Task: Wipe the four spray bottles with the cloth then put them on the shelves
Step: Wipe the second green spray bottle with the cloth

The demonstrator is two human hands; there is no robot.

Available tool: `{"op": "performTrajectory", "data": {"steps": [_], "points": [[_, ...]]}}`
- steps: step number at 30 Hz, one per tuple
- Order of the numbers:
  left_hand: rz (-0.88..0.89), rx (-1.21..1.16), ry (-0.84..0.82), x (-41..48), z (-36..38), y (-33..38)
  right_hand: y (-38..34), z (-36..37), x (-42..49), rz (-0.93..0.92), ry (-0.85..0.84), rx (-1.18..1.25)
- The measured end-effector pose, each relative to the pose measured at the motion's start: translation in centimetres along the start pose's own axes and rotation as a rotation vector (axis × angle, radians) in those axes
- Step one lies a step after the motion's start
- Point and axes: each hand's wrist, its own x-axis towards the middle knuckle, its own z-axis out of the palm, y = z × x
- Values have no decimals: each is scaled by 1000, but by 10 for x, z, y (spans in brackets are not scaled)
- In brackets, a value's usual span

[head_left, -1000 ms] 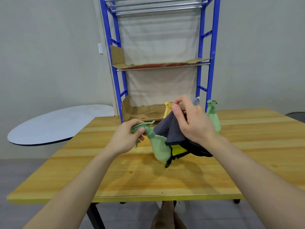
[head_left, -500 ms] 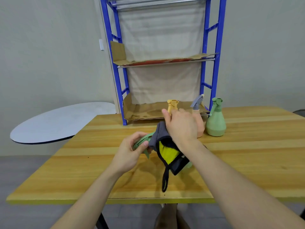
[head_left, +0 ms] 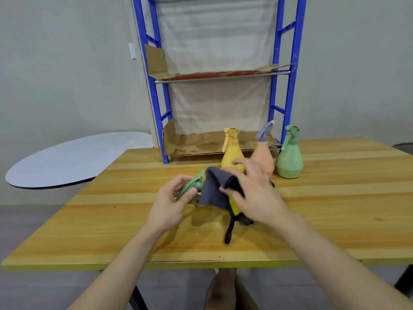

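left hand (head_left: pixel 169 204): grip curled round trigger head of held green bottle (head_left: pixel 190 190), tilted above counter (head_left: pixel 111 220) | right hand (head_left: pixel 252 193): grip clamped on grey cloth (head_left: pixel 214 186) wrapped over that bottle's body | yellow bottle (head_left: pixel 232 155), peach bottle (head_left: pixel 263 159), second green bottle (head_left: pixel 289 162): upright on counter, just before blue shelf rack (head_left: pixel 288 86)

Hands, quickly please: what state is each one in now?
Left hand: grips the tilted green spray bottle by its head.
Right hand: pinches the grey cloth over that bottle.
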Motion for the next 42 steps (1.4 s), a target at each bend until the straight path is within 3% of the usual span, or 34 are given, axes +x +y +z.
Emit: {"op": "performTrajectory", "data": {"steps": [4, 10, 13, 16, 21, 23, 26, 28, 31, 34, 36, 40, 42], "points": [[25, 19, -1, 9, 2, 7, 0, -6, 29, 308, 29, 224], [65, 49, 18, 7, -1, 11, -21, 10, 5, -69, -31, 53], [73, 65, 24, 7, 0, 14, 0, 5, 22, 101, -115, 146], [74, 144, 81, 8, 0, 20, -3, 7, 30, 293, -59, 169], [114, 208, 40, 9, -9, 23, -25, 24, 9, -76, 107, 51], [125, 179, 9, 6, -13, 21, -12, 25, 7, -110, 101, 115], [97, 137, 28, 3, -14, 18, 10, 22, 18, 122, 40, 311], [74, 128, 57, 1, -12, 15, 9, 19, 24, 247, 22, 280], [106, 182, 61, 3, -7, 15, -10, 22, 16, -4, 112, 64], [124, 183, 30, 4, -6, 17, -6, 26, 6, -250, 143, 70], [83, 152, 23, 3, -8, 18, 12, 28, 0, -166, 102, 200], [19, 175, 77, 7, -13, 23, 37, 20, -5, 180, 63, 395], [48, 195, 40, 9, -6, 26, 30, 9, 5, 136, 177, 415]]}}
